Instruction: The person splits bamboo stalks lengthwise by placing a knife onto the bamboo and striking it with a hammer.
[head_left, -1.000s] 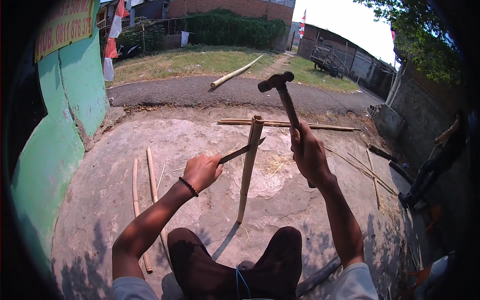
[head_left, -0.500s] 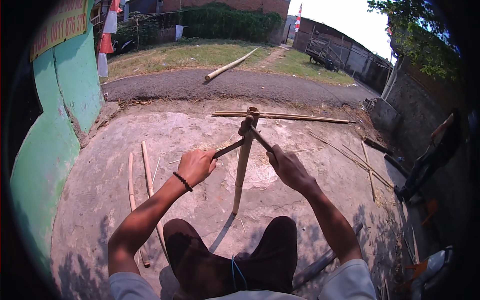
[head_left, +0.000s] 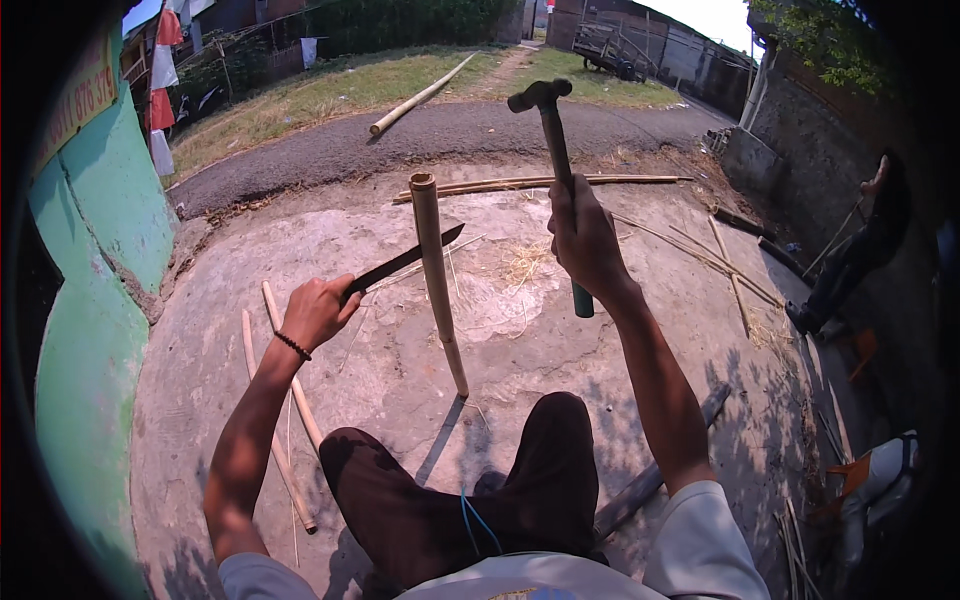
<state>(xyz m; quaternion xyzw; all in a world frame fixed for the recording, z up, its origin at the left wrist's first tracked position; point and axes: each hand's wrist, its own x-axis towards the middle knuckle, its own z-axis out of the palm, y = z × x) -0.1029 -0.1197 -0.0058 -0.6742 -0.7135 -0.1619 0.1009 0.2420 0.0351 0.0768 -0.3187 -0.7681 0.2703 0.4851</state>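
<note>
A bamboo pole (head_left: 434, 270) stands nearly upright on the concrete in front of my knees, its hollow cut end on top. My left hand (head_left: 318, 318), with a dark bead bracelet at the wrist, is closed round the handle of a long dark knife (head_left: 390, 268). Its blade slants up to the right and passes behind the pole, the tip showing on the far side; whether it touches the bamboo I cannot tell. To the pole's right, my right hand (head_left: 588, 240) grips a hammer (head_left: 553, 125) midway along its shaft, head up and above the pole's top.
Bamboo pieces (head_left: 285, 460) lie left of my knees, and thin strips (head_left: 700, 260) lie to the right. Several poles (head_left: 520, 184) rest along the concrete's far edge. A dark pole (head_left: 650, 485) lies by my right knee. At the right, a person (head_left: 860, 250) stands by the wall.
My right hand has raised the hammer away from the pole. The knife is lower along the bamboo, and my left hand has moved left and down. The whole view has shifted.
</note>
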